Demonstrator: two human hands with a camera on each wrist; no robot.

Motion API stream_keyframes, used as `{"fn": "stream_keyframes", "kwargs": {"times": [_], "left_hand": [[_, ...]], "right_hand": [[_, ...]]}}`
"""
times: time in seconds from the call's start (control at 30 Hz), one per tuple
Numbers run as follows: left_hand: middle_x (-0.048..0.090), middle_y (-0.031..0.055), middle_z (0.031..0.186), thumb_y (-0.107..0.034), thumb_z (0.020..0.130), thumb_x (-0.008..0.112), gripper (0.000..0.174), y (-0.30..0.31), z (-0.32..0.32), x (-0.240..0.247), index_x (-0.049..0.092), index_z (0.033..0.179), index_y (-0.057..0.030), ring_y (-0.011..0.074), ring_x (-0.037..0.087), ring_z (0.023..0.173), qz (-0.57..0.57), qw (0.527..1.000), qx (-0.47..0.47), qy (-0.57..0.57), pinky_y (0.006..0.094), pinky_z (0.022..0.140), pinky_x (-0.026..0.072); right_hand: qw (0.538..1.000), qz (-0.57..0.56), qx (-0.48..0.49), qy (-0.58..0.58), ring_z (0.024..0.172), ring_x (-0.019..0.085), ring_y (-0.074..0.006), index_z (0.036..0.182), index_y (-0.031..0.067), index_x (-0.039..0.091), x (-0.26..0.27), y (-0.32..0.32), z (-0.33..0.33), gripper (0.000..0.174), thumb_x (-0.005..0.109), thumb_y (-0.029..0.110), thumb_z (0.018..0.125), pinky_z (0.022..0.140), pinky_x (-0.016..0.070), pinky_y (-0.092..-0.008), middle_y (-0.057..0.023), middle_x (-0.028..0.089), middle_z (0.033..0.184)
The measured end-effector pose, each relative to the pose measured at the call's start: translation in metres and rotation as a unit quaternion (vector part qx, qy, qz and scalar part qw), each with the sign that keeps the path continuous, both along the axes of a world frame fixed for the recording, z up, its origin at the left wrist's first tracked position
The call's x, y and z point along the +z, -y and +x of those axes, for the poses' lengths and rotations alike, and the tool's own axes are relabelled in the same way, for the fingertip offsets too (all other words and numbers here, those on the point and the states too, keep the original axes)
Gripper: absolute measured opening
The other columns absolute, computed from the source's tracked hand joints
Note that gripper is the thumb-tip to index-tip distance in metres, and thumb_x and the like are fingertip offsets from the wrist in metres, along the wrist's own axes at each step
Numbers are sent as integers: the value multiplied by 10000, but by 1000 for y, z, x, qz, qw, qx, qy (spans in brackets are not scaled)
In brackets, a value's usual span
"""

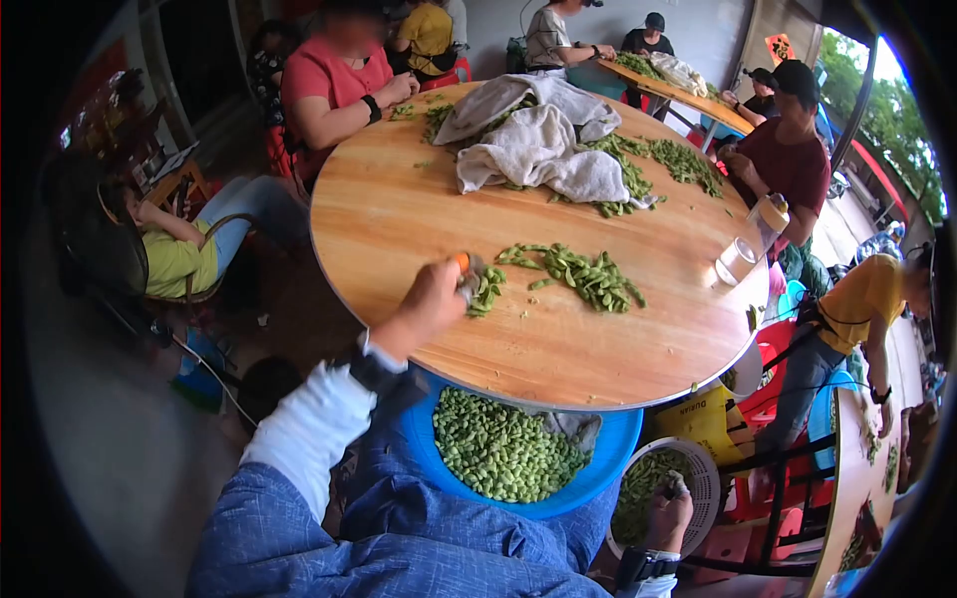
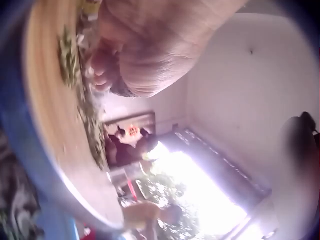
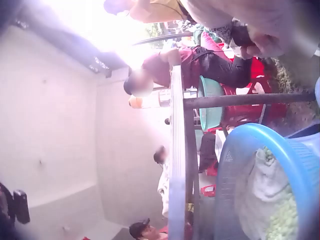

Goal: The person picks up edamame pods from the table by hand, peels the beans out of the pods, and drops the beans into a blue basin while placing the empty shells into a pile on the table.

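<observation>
My left hand (image 1: 427, 307) reaches over the round wooden table, fingers curled, with an orange covering (image 1: 462, 261) on one fingertip. Right at its fingertips lies a small clump of green soybean pods (image 1: 487, 290); what is inside the grasp is hidden. A larger heap of pods (image 1: 595, 279) lies just beyond. In the left wrist view, the bent fingers (image 2: 101, 75) hang close over the tabletop. Low at my right side, my right hand (image 1: 668, 520) is curled over a white basket (image 1: 706, 483) of pods; I cannot tell whether it holds anything.
A blue basin (image 1: 424, 399) of shelled green beans sits at my lap, under the edge of the table (image 1: 399, 199). White cloths (image 1: 538, 149) cover more pods at the table's far side. A clear bottle (image 1: 740, 259) stands at right. Several people sit around.
</observation>
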State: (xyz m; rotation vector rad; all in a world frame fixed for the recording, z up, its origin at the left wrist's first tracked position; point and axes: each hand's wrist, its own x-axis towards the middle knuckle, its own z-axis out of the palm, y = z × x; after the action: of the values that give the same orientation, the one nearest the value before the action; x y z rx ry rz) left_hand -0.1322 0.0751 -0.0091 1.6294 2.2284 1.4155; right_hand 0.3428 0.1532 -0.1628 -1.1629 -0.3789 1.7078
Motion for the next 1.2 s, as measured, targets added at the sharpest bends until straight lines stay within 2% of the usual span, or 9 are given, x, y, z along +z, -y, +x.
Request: {"fn": "stream_keyframes", "kwargs": {"times": [0.17,0.37,0.47,0.6,0.7,0.8,0.9,1.07,1.2], "left_hand": [[588,193,774,-17,626,570,193,-45,-50,-3,558,818,-6,340,566,764,-221,970,28,-97,373,672,443],[574,207,752,-48,618,597,182,-43,-58,-3,561,792,-11,336,567,716,-179,977,26,-113,376,640,444],[588,114,718,-23,732,538,94,-31,-44,13,551,825,-18,218,579,617,-17,982,12,186,302,554,462],[562,32,704,4,787,508,99,7,24,44,534,870,-43,131,552,604,132,848,-86,506,239,532,463],[586,75,771,-59,738,606,161,29,81,24,528,877,-46,165,567,652,169,847,-181,471,278,575,476],[582,69,792,-53,733,628,177,50,124,7,526,877,-31,152,569,705,106,849,-195,480,275,628,484],[576,57,811,-40,760,603,162,60,145,-3,523,898,-14,130,566,738,65,863,-231,444,264,679,489],[551,0,654,-216,839,525,190,60,130,-1,541,829,-27,63,516,551,-185,830,-267,452,193,492,418],[526,-17,570,-228,818,557,201,56,133,3,543,706,-62,37,475,462,-208,786,-299,500,162,417,374]], "right_hand": [[991,108,28,81,561,477,-60,865,23,558,59,30,-64,131,532,107,768,431,336,-157,-2,542,702],[939,241,189,157,593,498,-65,916,-7,562,71,33,-99,152,555,85,794,478,349,-158,-42,577,750],[915,274,254,152,732,529,-96,982,-46,544,103,44,-124,208,539,50,798,667,420,-204,-53,587,851],[889,275,360,63,765,505,-80,1051,-51,516,139,53,-161,275,522,71,805,686,407,-204,-20,564,882],[892,226,386,-68,684,453,-58,1075,-30,500,149,56,-187,319,541,131,802,578,359,-191,4,521,811],[882,155,379,-232,676,466,-61,1038,-16,526,154,57,-199,289,558,142,798,570,363,-193,-7,541,807],[897,175,371,-167,647,471,-64,1003,-14,543,139,54,-194,261,567,145,797,560,355,-186,-14,561,805],[867,307,388,-57,867,539,-124,998,-26,539,142,56,-184,207,545,20,796,784,422,-261,-55,588,918],[869,335,363,-16,860,532,-115,1001,-33,532,147,61,-183,208,540,27,802,773,418,-249,-58,582,927]]}}
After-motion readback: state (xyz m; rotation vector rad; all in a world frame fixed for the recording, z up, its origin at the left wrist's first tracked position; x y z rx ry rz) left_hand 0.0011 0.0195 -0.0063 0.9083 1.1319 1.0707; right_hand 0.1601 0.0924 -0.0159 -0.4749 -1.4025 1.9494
